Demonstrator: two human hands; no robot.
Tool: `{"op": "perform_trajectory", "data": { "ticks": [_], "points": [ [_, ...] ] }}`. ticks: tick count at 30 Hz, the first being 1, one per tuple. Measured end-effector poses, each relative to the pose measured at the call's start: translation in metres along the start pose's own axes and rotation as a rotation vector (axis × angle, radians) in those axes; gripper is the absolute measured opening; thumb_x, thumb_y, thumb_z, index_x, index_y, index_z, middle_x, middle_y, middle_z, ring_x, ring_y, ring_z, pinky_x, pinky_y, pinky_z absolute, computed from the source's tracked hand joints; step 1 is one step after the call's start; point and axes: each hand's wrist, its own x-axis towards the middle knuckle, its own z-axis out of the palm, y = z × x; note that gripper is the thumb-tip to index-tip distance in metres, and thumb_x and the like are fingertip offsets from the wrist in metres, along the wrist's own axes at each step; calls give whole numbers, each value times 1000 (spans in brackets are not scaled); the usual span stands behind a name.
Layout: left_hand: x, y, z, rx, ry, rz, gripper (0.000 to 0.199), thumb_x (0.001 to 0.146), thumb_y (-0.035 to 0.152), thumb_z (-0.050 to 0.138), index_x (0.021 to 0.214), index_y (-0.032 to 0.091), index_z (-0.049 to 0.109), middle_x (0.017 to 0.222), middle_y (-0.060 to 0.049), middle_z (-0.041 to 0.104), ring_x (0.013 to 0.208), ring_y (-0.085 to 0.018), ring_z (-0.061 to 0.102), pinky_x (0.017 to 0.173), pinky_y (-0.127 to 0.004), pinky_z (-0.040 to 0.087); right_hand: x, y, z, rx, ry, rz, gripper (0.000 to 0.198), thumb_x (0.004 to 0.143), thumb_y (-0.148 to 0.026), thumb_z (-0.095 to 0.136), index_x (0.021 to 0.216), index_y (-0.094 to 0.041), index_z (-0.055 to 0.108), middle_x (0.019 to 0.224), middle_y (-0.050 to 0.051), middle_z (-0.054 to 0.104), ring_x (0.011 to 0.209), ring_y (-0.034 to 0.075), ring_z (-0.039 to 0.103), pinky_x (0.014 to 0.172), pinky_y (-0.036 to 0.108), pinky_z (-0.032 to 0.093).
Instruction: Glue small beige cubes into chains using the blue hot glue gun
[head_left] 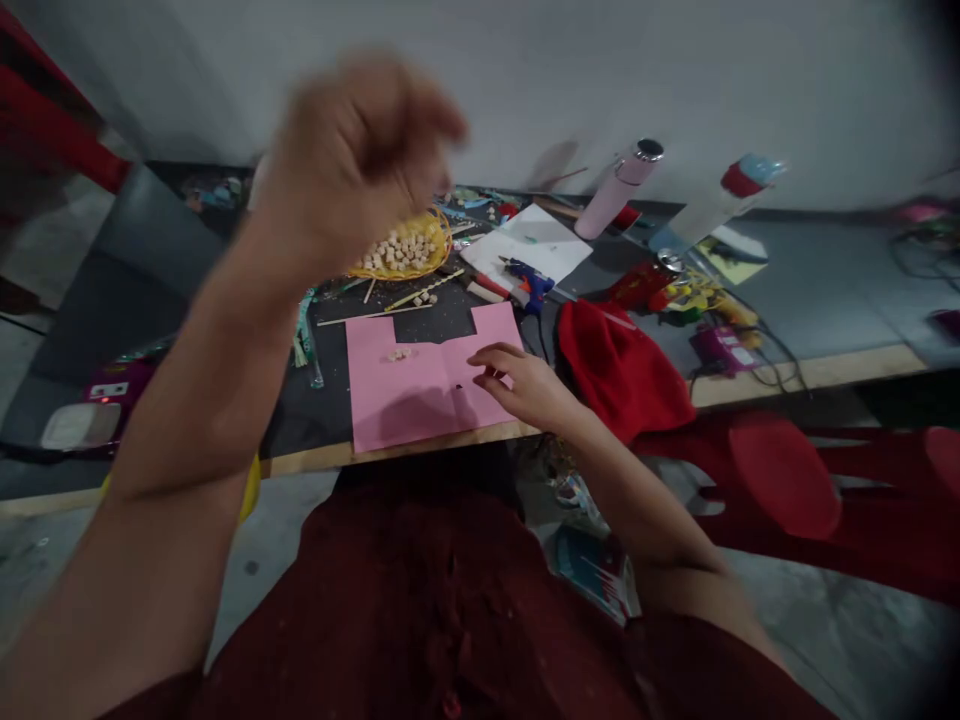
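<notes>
My left hand [367,140] is raised high in front of me, above the table. It is smeared by motion; its fingers look curled, and whether anything is in them cannot be made out. My right hand [529,385] hovers over or rests on the right side of a pink paper sheet [375,400], fingers loosely apart with nothing visible in them. The sheet has a notch cut in its far edge and a crease down the middle. A little cluster of pale bits [399,355] lies on its left half, and a small dark speck [460,386] sits near my right fingertips.
Behind the sheet are a yellow basket [409,250] of small wooden pieces, a blue glue gun [531,285] and white paper [551,240]. To the right lie a red cloth cap [611,360], a pink flask [619,190] and a can [645,280]. A red chair [784,475] stands beyond.
</notes>
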Motion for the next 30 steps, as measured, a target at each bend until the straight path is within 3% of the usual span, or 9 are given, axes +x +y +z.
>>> {"op": "perform_trajectory", "data": {
  "ticks": [4,8,15,19,24,30],
  "points": [
    [-6,-27,66,40,-185,-98,36,93,24,40,120,15,62,113,-8,67,106,-21,62,91,-34,47,24,4,25,0,-7,-28,21,88,-18,58,107,-17,65,107,9,67,74,12,63,75,28,51],
    [-40,-46,105,-1,-332,-194,40,90,23,38,122,15,61,119,-9,66,113,-23,60,94,-34,46,45,5,47,-99,4,-76,21,91,-30,59,104,-14,64,97,9,68,78,15,60,71,27,46],
    [-59,-44,122,-76,-332,-223,43,90,28,43,128,13,53,125,-13,62,118,-25,56,100,-38,45,67,3,73,-302,-62,-27,15,88,-29,61,96,-17,65,94,7,69,85,19,62,70,29,41],
    [-67,-39,133,-51,-291,-239,46,87,20,44,131,9,50,125,-17,60,119,-27,55,102,-41,43,71,6,82,-335,-82,-7,14,89,-25,57,96,-18,66,94,6,70,83,19,63,68,29,40],
    [-79,-25,123,24,-286,-234,42,86,23,54,125,6,52,123,-18,59,118,-31,53,101,-42,43,70,7,80,-300,-103,-35,15,86,-16,55,96,-18,66,93,5,70,81,17,62,67,28,40],
    [-89,-21,111,88,-388,-206,39,82,34,68,112,11,59,111,-15,61,110,-33,56,97,-44,44,54,14,66,-283,-14,-86,25,96,-23,42,84,-16,63,82,8,67,77,17,56,72,31,44]
  ]
}}
